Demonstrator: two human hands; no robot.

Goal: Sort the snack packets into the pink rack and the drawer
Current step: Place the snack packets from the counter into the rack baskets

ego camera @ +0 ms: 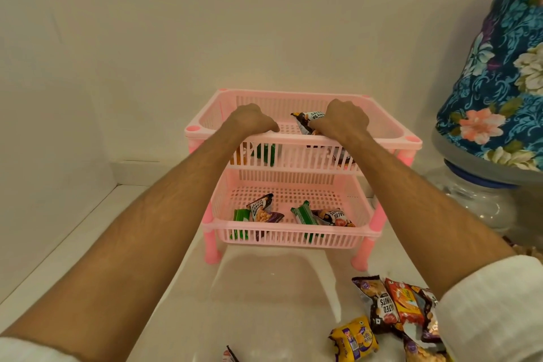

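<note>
Both hands are at the top tier of the pink rack [302,173], so the step in hand looks like stocking that upper basket. The left hand [249,120] is curled over the front rim of the top basket, fingers [269,127] folded down on the plastic with no packet in them that I can see. The right hand [345,117] reaches over the same rim, fingers closed around the lower end of a salted peanuts packet [308,120] that stands tilted inside the basket, either being set down or straightened.

The next move probably calls for letting that packet go flat on the basket floor, then drawing a hand back to the loose pile [402,314] at the near right edge of the worktop [264,303].

Contents: through the slats of the top basket a green packet [266,154] shows at the left, with something orange beside it, and a dark packet towards the right. The lower basket holds two green packets, two salted peanuts packets and a purple one, scattered along its front half.

Unsorted on the worktop lie a salted peanuts packet, an orange-red packet, a yellow biscuit packet [354,338] and several more, partly hidden by the right sleeve. No drawer is in view.
</note>
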